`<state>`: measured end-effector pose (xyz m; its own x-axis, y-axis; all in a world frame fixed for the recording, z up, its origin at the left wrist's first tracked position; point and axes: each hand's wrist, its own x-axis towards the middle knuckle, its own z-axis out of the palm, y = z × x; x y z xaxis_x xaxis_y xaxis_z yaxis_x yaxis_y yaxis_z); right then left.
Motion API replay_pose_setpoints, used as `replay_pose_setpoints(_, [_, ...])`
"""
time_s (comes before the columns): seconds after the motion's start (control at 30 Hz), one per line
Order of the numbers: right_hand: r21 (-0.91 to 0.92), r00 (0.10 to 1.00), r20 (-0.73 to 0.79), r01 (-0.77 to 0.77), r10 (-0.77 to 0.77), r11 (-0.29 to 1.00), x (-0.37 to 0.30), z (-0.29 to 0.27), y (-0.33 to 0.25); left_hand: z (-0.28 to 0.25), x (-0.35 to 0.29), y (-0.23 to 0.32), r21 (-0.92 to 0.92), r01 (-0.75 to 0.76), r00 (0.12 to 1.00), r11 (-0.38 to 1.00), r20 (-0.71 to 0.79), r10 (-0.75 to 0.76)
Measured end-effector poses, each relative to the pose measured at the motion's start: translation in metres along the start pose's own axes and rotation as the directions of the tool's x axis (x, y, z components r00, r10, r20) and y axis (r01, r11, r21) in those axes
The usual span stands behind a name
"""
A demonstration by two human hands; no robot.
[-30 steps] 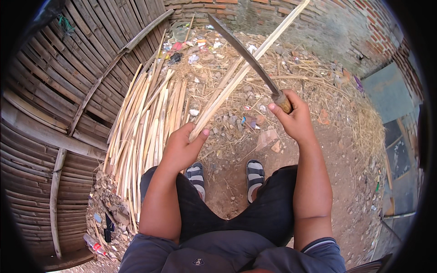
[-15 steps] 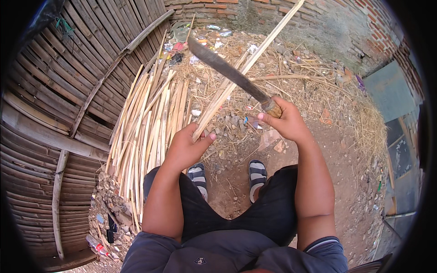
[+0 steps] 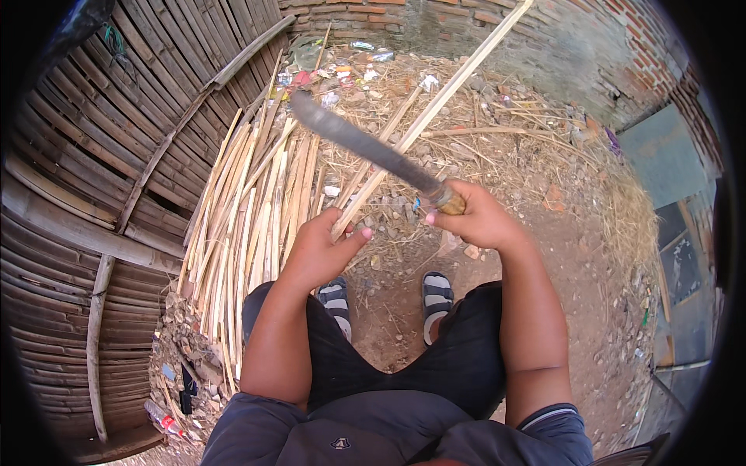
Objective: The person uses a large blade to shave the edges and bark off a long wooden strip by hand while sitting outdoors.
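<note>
My left hand (image 3: 325, 245) is closed round the near end of a long, pale bamboo strip (image 3: 444, 92), which slants up and away to the right toward the brick wall. In my right hand (image 3: 482, 215) is a machete (image 3: 365, 144), gripped by its short wooden handle. Its broad, dark blade points up and left, crossing over the strip in this view; whether the two touch I cannot tell. The blade's tip is slightly blurred. A pile of split bamboo strips (image 3: 252, 210) lies on the ground left of my left hand.
A bamboo slat wall (image 3: 85, 155) rises along the left, and a brick wall (image 3: 544, 54) closes off the far side. Dry straw (image 3: 536, 155), stones and litter cover the ground ahead. Grey panels (image 3: 664, 163) lean at the right. A plastic bottle (image 3: 163, 419) lies at lower left.
The machete has swung left and slightly down, its blade now lying flatter. My right hand has shifted a little left and down with it. My left hand keeps its hold on the strip.
</note>
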<state>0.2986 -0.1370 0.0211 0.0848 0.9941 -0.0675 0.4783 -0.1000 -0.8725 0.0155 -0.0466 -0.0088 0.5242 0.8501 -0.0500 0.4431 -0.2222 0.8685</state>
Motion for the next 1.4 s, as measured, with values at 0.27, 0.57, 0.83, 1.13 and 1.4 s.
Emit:
replay_pose_setpoints(0.27, [0.09,0.995,-0.065,-0.076,0.082,0.993,-0.008,-0.02,-0.008,-0.002,-0.002,0.001,-0.068,-0.057,0.998,0.996,-0.02,0.056])
replay_pose_setpoints(0.57, [-0.145,0.993,0.055,0.107,-0.1,0.984,0.001,0.003,0.0,0.0,-0.001,-0.006,-0.106,-0.042,0.999,0.993,0.002,0.043])
replay_pose_setpoints(0.83, [-0.055,0.994,-0.099,0.038,-0.044,0.998,0.002,-0.006,0.021,-0.002,-0.002,0.006,-0.063,0.004,0.999,0.998,0.039,-0.002])
replay_pose_setpoints(1.13, [0.096,0.99,-0.137,-0.016,0.029,0.995,-0.005,-0.024,0.009,-0.003,0.0,-0.003,-0.072,-0.017,0.999,0.997,0.034,0.02])
replay_pose_setpoints(1.4, [-0.193,0.977,-0.072,0.183,-0.2,0.964,-0.007,0.002,-0.01,-0.004,0.0,-0.004,-0.053,-0.03,0.999,0.998,-0.043,0.028])
